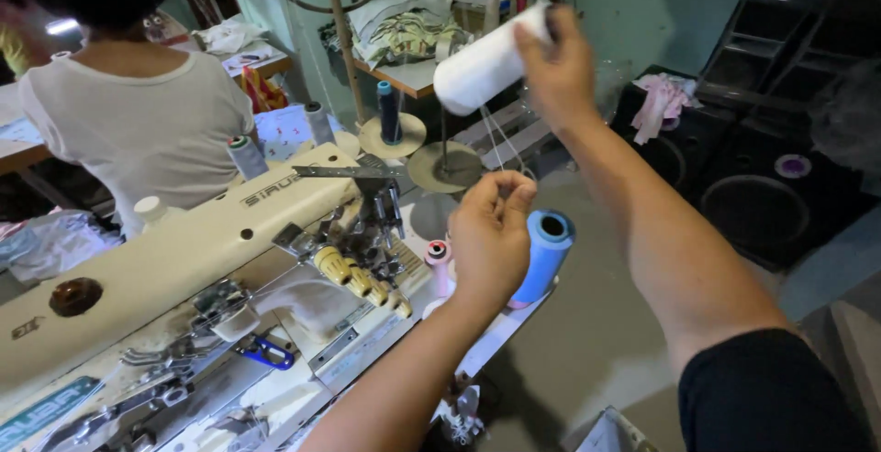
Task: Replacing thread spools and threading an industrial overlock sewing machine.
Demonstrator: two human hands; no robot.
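A cramped sewing workshop, green wall at the top of the frame, black speaker cabinets (752, 177) at the right, and another person in a white shirt (138, 122) seated with their back turned at the upper left. A cream industrial sewing machine (184, 250) fills the lower left on its worktop (500, 337). The right hand (555, 66) is raised at upper centre, fingers closed around the end of a large white thread cone (482, 66), whose long axis tilts down toward the left. Below it, near mid-frame, the left hand (491, 236) is pinched shut on thin white thread (496, 145) that runs up to the cone. So the cone sits above and slightly right of the left hand. A blue spool (546, 255) stands just behind the left hand, a small pink spool (439, 264) beside it
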